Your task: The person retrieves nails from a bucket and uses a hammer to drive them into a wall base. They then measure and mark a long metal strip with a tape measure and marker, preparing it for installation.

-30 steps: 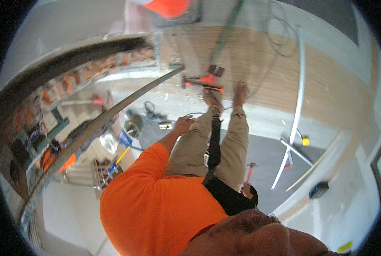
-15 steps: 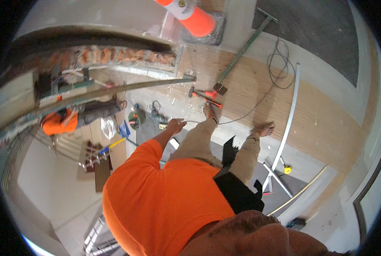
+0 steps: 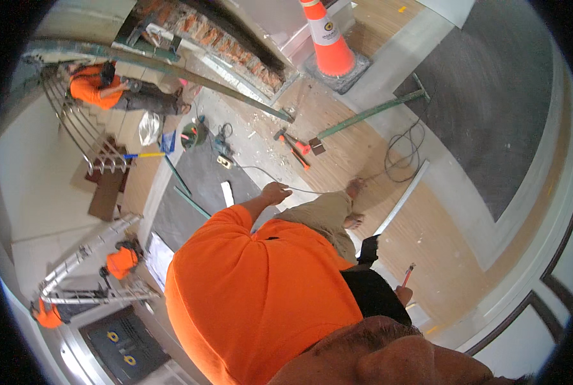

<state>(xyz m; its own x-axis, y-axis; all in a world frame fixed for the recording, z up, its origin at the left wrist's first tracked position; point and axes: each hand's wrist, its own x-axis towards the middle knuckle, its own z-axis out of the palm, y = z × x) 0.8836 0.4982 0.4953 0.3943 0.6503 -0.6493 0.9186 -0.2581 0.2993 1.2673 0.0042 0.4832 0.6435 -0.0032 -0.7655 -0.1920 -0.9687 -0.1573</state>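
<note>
My left hand point(image 3: 275, 192) hangs beside my left thigh, its fingers curled together. Something small and pale shows at the fingertips, too small to name. A grey cable point(image 3: 261, 172) passes along the floor beyond it. On the other side of my body my right hand point(image 3: 403, 295) is closed around a thin red-handled tool point(image 3: 409, 274) with a dark metallic tip. My trunk and a black strap hide part of that arm. On the floor ahead lie a hammer point(image 3: 281, 135) and other red-handled tools point(image 3: 299, 154).
An orange cone point(image 3: 334, 58) stands ahead near broken brickwork point(image 3: 235, 45). A green metal prop point(image 3: 370, 117), a coiled cable point(image 3: 402, 154) and a long metal straightedge point(image 3: 403, 196) lie on the floor. At left are a power tool point(image 3: 223, 151), a bucket point(image 3: 194, 135), a ladder point(image 3: 94, 253) and several people in orange.
My body and view have turned, and my feet are now close together. My right hand has come into view with the red-handled tool. More people and the ladder show at left.
</note>
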